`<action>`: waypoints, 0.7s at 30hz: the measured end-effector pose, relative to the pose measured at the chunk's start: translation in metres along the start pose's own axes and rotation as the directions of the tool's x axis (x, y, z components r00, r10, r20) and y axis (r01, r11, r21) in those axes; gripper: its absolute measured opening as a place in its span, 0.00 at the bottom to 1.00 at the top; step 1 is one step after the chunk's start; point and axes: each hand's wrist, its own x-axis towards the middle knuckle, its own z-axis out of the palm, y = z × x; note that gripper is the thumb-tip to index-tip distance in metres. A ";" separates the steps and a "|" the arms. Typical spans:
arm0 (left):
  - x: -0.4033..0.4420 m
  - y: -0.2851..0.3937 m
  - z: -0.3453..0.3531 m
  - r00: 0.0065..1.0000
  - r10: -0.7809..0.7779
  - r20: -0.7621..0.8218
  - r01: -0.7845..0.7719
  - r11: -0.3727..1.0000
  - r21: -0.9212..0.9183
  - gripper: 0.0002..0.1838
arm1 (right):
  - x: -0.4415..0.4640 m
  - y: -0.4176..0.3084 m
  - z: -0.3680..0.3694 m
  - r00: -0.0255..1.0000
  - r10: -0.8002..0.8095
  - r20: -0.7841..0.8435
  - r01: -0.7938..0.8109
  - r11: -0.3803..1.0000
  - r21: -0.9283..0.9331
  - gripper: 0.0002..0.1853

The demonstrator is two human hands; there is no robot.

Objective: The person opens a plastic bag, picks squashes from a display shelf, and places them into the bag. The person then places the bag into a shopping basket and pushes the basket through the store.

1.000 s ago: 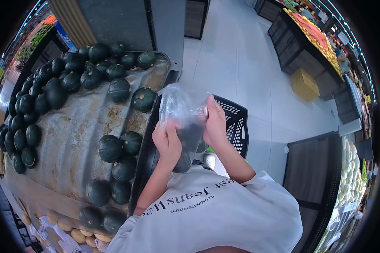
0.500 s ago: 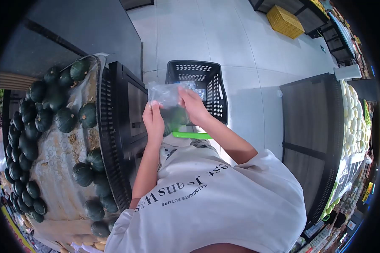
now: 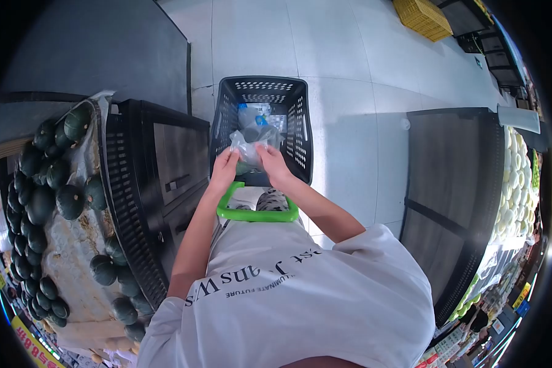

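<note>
My left hand [image 3: 225,168] and my right hand [image 3: 272,166] are both closed on a clear plastic bag [image 3: 248,147], pinching its upper part from either side. Through the plastic near my fingers shows a patch of green; most of what is in the bag is hidden. Hands and bag are over the near end of a black shopping basket [image 3: 302,132], whose green handle [image 3: 257,216] is folded towards me. Farther inside the basket lie packages [image 3: 277,121] with white and blue parts.
At left, dark green squashes [image 3: 40,205] are heaped on a display with a black slatted edge [image 3: 129,190]. A dark stand with pale produce [image 3: 516,178] flanks me on the right. On the tiled floor [image 3: 343,92] ahead, a yellow crate [image 3: 423,18] stands at the far right.
Both hands have lowered the bag from in front of my body into the basket area. The basket now appears farther left, with its green handle in full view.
</note>
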 end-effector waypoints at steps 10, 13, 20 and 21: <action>0.051 -0.097 0.023 0.966 0.012 0.259 -0.122 0.901 0.416 0.11 | 0.070 0.091 -0.082 0.986 0.108 0.125 -0.007 0.786 -0.618 0.19; 0.069 -0.129 0.029 0.963 -0.065 0.263 -0.061 0.893 0.447 0.11 | 0.093 0.104 -0.098 0.988 0.102 0.114 0.012 0.690 -0.723 0.19; 0.100 -0.194 0.041 0.958 -0.207 0.198 0.066 0.832 0.551 0.10 | 0.153 0.166 -0.132 0.996 0.023 0.084 0.058 0.537 -0.842 0.19; 0.104 -0.202 0.040 0.953 -0.232 0.193 0.092 0.831 0.548 0.10 | 0.158 0.169 -0.134 0.997 0.035 0.064 0.035 0.539 -0.842 0.19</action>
